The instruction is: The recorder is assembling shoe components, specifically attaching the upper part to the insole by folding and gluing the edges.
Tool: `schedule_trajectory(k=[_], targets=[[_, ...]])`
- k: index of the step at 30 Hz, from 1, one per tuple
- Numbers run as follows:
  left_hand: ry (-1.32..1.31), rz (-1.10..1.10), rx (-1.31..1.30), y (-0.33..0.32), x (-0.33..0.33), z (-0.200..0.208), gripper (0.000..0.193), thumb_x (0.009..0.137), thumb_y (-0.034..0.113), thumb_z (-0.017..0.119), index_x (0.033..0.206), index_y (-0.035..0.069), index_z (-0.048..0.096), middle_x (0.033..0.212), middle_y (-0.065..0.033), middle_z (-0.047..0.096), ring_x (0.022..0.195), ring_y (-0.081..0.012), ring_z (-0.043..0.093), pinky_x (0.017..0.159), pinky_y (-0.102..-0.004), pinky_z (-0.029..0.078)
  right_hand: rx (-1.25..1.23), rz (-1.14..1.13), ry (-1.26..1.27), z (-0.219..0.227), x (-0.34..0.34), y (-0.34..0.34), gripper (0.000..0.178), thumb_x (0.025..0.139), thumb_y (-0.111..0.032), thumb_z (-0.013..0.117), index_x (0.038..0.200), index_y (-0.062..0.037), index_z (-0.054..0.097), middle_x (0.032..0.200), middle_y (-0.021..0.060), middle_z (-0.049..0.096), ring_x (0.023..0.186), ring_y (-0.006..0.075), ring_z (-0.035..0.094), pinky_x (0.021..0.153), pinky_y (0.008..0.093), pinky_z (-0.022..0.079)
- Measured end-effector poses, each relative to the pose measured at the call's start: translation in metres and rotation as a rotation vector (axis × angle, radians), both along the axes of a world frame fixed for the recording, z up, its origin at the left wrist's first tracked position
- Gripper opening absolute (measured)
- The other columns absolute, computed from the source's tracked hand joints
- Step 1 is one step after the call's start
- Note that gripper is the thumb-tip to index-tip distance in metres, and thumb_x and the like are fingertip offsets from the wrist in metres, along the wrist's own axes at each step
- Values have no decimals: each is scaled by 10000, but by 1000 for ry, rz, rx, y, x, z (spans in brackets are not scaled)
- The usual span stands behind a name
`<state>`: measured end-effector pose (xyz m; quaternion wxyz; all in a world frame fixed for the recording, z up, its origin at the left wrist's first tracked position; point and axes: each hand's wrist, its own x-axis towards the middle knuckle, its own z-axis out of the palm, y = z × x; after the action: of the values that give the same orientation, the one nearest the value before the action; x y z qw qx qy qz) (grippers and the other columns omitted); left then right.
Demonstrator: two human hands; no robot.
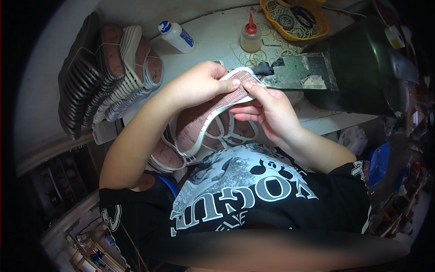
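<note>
A shoe sole (191,127) with a reddish-brown inner face and a raised white rim is held at a slant in front of my chest. My left hand (199,85) grips its upper end from the left, thumb pressed on the brown face. From the right, my right hand (274,109) pinches the same end, its thumb almost meeting the left one and its other fingers curled underneath. That end touches or nearly touches the dark tip of a green machine arm (297,75); the fingers hide the exact contact. Several similar soles (166,155) lie below the held one, by my lap.
Bundles of black soles (78,90) and white-rimmed soles (129,50) stand at left. A white bottle (177,37) and a red-tipped squeeze bottle (250,38) stand at the back, near a yellow basket (323,28) of rubber bands. The green machine body (358,63) fills the right.
</note>
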<state>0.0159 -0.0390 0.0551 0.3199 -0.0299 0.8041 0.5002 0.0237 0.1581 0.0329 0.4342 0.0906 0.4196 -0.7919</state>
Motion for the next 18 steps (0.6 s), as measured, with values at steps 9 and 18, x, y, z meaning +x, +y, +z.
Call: schedule_trajectory(k=[9, 18], targets=[[-267, 195, 107, 23, 8, 18, 487, 886, 428, 582, 726, -29, 633, 559, -123, 622, 380, -148, 566, 349, -242, 452, -13, 145, 151, -6, 3, 33, 277, 896, -240, 607, 996, 17, 630, 898, 76, 676, 757, 91, 638, 690, 213, 510], [-253, 213, 30, 11, -1, 5, 579, 853, 507, 600, 546, 18, 567, 405, -65, 506, 278, -100, 439, 286, -221, 346, 166, 175, 261, -6, 29, 79, 265, 876, -163, 645, 1026, 55, 624, 907, 73, 669, 791, 86, 610, 717, 225, 484]])
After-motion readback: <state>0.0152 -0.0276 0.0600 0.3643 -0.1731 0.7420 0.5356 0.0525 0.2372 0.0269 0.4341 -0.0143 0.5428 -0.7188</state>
